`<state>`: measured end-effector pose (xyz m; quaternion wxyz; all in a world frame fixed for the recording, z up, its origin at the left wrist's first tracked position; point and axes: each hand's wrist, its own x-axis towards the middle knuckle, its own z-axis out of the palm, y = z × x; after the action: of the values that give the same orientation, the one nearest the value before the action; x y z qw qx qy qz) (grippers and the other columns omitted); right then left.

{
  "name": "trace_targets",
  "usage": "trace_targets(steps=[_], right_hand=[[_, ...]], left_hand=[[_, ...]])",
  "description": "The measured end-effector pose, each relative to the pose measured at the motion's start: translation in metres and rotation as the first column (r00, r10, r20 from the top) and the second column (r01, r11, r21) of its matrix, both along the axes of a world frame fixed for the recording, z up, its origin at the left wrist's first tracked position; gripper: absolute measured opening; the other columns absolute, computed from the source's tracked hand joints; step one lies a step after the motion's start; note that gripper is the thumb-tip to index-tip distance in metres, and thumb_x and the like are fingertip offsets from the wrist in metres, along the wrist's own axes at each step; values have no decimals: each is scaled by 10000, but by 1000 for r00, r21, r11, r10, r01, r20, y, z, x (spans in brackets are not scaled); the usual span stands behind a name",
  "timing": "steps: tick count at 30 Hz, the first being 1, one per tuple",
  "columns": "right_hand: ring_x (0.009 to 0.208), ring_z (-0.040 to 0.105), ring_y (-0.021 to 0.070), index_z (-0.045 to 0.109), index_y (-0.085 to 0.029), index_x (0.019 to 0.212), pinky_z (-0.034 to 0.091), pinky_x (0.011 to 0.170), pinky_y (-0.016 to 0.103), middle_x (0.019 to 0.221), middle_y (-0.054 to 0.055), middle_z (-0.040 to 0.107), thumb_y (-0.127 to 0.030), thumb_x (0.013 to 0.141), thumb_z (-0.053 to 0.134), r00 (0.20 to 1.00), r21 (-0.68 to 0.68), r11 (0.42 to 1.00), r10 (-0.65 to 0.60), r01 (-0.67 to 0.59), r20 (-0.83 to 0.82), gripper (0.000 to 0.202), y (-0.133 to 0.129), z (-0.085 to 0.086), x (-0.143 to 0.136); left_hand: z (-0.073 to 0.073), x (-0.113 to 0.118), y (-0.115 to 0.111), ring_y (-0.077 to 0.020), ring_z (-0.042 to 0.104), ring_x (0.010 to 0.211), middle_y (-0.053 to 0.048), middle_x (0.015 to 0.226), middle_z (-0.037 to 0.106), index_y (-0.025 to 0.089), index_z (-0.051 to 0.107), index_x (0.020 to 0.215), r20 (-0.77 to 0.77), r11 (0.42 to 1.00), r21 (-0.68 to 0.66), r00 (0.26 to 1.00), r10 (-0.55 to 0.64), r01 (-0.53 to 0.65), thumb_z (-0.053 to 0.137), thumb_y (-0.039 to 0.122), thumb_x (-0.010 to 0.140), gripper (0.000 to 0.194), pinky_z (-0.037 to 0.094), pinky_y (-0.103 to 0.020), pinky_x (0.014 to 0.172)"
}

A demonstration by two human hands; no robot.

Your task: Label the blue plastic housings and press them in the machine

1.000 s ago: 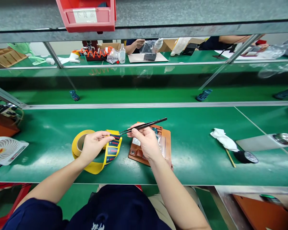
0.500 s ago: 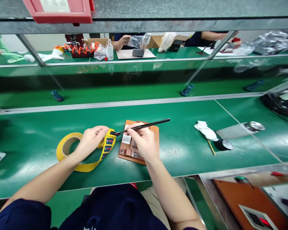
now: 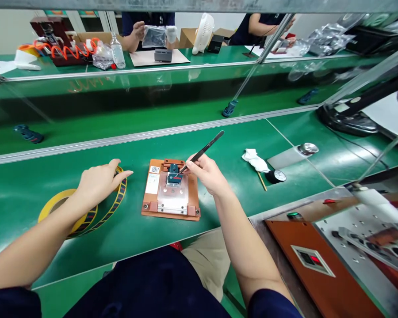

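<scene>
Black tweezers (image 3: 208, 145) are pinched in my right hand (image 3: 207, 174), their tips down at a dark label (image 3: 174, 178) over the clear plate of an orange-brown fixture (image 3: 194, 194). Behind the label a dark blue part (image 3: 173, 168) sits in the fixture. My left hand (image 3: 97, 183) is over the yellow roll of labels (image 3: 55, 202), thumb and forefinger apart, beside its loose looped strip (image 3: 121, 194). Whether its lower fingers touch the strip is hidden.
Right of the fixture lie a white cloth (image 3: 256, 161), a round black gauge (image 3: 276, 176) and a bottle (image 3: 290, 155). Dark blue parts (image 3: 230, 108) rest on the green strip behind a metal rail. People work across the bench.
The tweezers and my right hand have gone from the label strip to the fixture, where a label now shows. My left thumb and forefinger have parted. The view has shifted right.
</scene>
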<state>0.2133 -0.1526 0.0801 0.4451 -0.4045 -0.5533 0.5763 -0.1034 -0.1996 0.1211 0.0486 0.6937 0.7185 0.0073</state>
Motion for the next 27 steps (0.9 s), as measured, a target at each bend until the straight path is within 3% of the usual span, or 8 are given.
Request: trace_targets(steps=[2,4,6,8,11,14,27], right_hand=[[808,700,189,593,-206,913,587,790,354,834,29,707,-550,826,748,1000,-5,1000,10,-10,-16,387,0,-4,-2],[818,700,192,592,-210,921,585,802,359,843,30,710,-544,842,734,1000,17,1000,6,-6,-12,372,0,-6,-3],[824,697,190,594,-211,931,581,803,354,851,31,711,-528,860,722,1000,35,999,0,0,4,348,0,-9,-3],[821,695,189,596,-213,938,579,793,346,850,29,710,-517,871,714,1000,37,999,-4,3,6,332,-1,-11,-3],[816,697,189,594,-216,934,579,791,342,846,26,711,-523,870,714,1000,37,999,-16,17,-18,336,-2,-13,-3],[821,701,193,597,-220,932,580,798,345,848,24,712,-538,847,733,999,26,999,-33,34,-33,357,-3,-16,-4],[836,706,201,608,-220,932,580,822,358,861,30,719,-525,848,737,999,20,999,-38,39,-18,341,-4,-17,-5]], left_hand=[[8,12,-21,-290,695,764,-79,896,743,222,668,1156,116,976,197,986,-117,93,509,619,946,477,474,-329,674],[6,30,-42,-236,693,835,-52,956,740,222,671,1096,231,890,379,905,-356,254,551,478,982,305,485,-303,725],[-7,52,-57,-221,674,954,-70,1046,730,190,654,1133,263,775,478,774,-576,414,586,356,989,230,495,-308,847],[-26,71,-65,-258,622,1119,-117,1207,693,160,607,1255,242,694,482,680,-692,535,616,328,975,326,465,-376,984],[-54,88,-67,-322,517,1271,-168,1374,606,130,508,1396,208,672,446,662,-720,591,655,378,947,534,407,-481,1065],[-66,93,-66,-324,515,1254,-166,1362,614,131,491,1412,210,684,468,681,-702,560,681,367,932,568,406,-496,1061],[-67,94,-67,-312,534,1259,-141,1373,619,206,479,1447,217,708,463,707,-673,533,676,331,940,557,413,-490,1059]])
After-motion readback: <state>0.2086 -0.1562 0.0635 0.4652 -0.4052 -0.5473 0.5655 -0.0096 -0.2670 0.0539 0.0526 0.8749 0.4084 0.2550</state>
